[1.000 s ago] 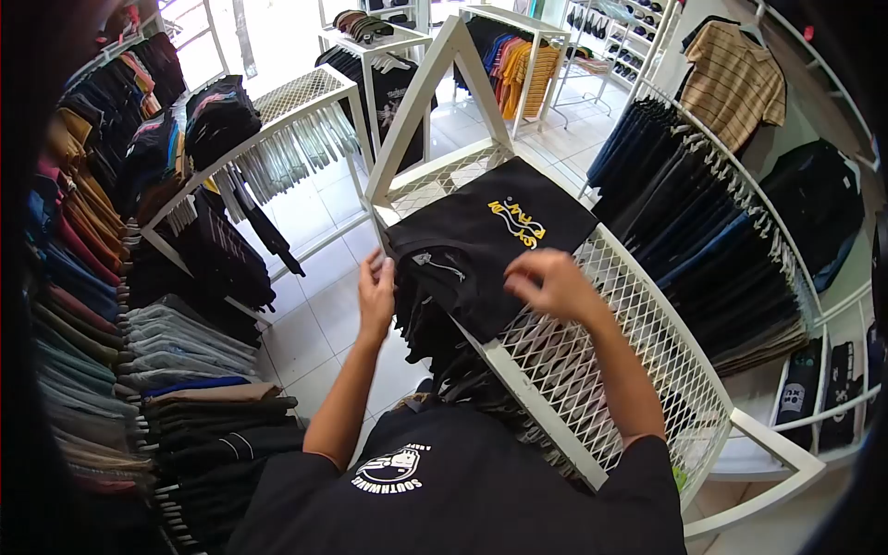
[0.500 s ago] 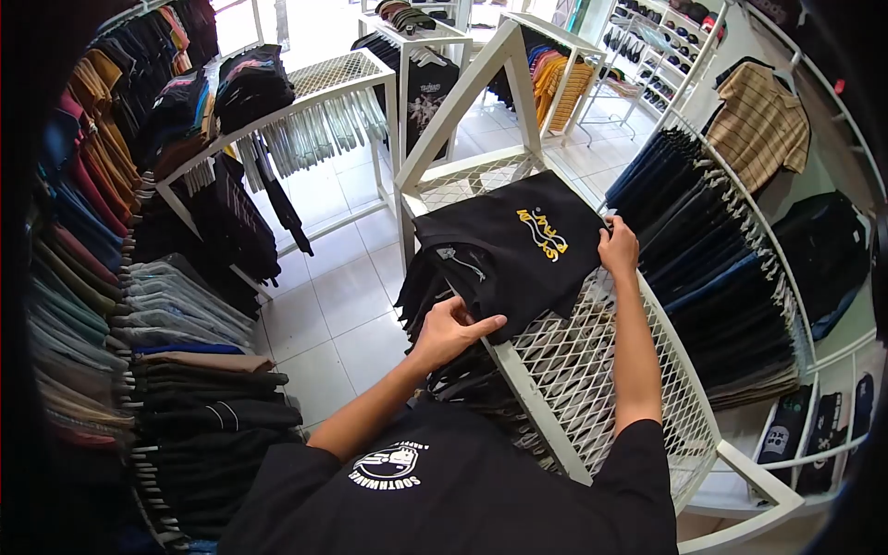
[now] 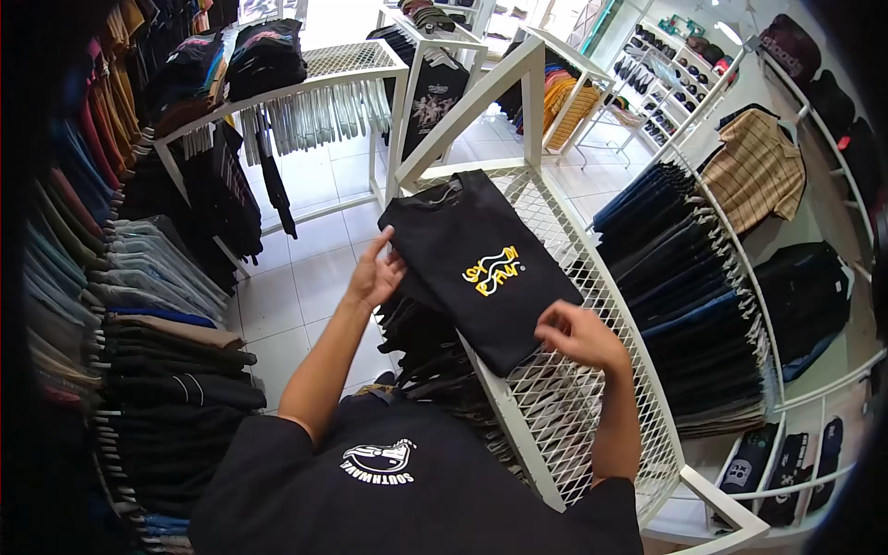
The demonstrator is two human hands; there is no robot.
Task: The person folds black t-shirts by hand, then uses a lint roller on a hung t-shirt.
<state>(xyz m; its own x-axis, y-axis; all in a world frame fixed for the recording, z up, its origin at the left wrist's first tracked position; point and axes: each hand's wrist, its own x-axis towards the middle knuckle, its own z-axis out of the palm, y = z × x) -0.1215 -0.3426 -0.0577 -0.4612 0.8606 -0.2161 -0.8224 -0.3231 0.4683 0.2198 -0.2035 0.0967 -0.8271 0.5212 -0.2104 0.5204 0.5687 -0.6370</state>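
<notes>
A folded black shirt (image 3: 462, 305) with a yellow and white print lies on the white mesh rack top (image 3: 592, 370), its collar toward the far left. My left hand (image 3: 377, 270) is at the shirt's left edge near the collar, fingers apart, palm turned toward it. Over the shirt's near right corner is my right hand (image 3: 581, 335), its fingers curled and close together. Whether a bit of cloth is between those fingertips is too small to tell.
Dark garments hang below the mesh top. A white slanted frame (image 3: 472, 102) rises at its far end. Dark trousers (image 3: 675, 296) hang on a curved rail at the right. More clothes (image 3: 176, 268) line the left, and another mesh rack (image 3: 347, 58) stands behind.
The shirt has turned, so its collar now points far left and the print is reoriented. My left hand moved up and left; my right hand came down toward me, off the far right edge.
</notes>
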